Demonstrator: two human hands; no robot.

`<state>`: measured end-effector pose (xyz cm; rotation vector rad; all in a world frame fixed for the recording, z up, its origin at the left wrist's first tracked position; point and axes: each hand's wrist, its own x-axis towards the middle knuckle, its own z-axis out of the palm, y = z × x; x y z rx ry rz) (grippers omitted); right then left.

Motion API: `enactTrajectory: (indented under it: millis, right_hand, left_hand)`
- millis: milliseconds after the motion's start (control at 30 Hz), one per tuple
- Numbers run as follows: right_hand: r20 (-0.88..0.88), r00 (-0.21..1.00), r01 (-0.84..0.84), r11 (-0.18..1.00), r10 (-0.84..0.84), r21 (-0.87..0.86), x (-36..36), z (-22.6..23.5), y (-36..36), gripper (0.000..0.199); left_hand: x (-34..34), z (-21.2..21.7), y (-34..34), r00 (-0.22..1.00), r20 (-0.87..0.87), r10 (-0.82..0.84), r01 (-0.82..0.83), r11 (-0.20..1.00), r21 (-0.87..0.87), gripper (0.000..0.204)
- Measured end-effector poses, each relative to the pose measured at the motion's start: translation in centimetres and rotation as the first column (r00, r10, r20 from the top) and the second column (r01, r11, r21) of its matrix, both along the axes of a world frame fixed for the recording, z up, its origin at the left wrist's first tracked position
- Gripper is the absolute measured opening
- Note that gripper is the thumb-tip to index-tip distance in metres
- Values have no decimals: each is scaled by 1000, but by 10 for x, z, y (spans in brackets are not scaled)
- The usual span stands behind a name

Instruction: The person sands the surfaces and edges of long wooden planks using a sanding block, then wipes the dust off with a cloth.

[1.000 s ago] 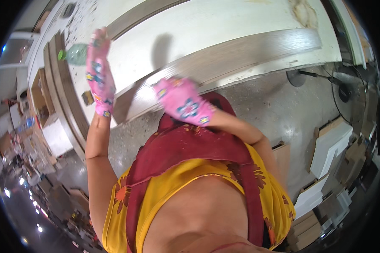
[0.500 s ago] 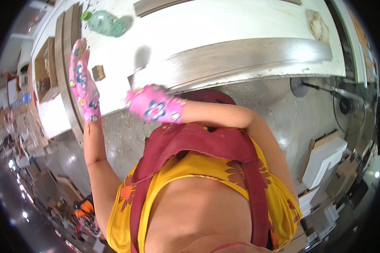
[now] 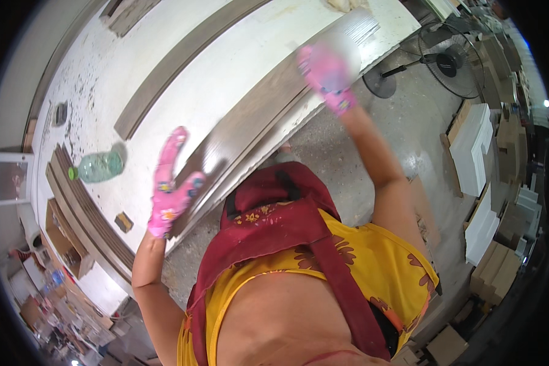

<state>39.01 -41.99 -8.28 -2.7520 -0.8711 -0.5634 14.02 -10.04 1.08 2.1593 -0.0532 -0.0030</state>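
A long grey-brown wood-grain plank (image 3: 244, 119) lies along the near edge of the white table, running from lower left to upper right. My left hand (image 3: 171, 198), in a pink flowered glove, is beside the plank's left end, thumb and fingers apart, with nothing in it. Toward the plank's far right end, my right hand (image 3: 326, 76), in a matching glove, is over the surface. It is smeared by motion, and a pale blur covers its fingers; whether it holds something is hidden.
Another plank (image 3: 177, 67) lies farther back on the white table (image 3: 183, 104). At left are a green-capped bottle (image 3: 100, 166), a small block (image 3: 124, 222), stacked strips (image 3: 82, 201) and an open box (image 3: 64, 241). A floor fan (image 3: 448, 64) stands at right, near white panels (image 3: 471, 149).
My right hand has swept from the plank's left end toward its right end. My left hand has come to the plank's left end, its thumb now spread. The view has turned.
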Motion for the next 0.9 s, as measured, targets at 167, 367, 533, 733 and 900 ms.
enactTrajectory:
  millis: [167, 367, 533, 733, 900]
  right_hand:
    - [-58, 713, 701, 708, -699, 80, 149, 6, -193, 24]
    - [-267, 800, 580, 579, -537, 573, 79, -60, -217, 27]
    - [-608, 688, 721, 276, -396, 635, -28, -146, -188, 20]
    - [-712, 640, 752, 44, -290, 658, -85, -197, -187, 18]
    - [-732, 621, 765, 11, -279, 644, -99, -217, -211, 17]
  left_hand:
    - [71, -42, -56, 921, 138, -364, 305, 894, 327, 121]
    - [91, -41, -64, 939, 27, -343, 317, 894, 318, 100]
    - [95, -47, -50, 965, -27, -263, 262, 965, -34, 101]
    - [133, -19, -11, 991, -99, -88, 92, 995, 39, 109]
    - [205, -49, 37, 995, 53, -83, 81, 996, 46, 104]
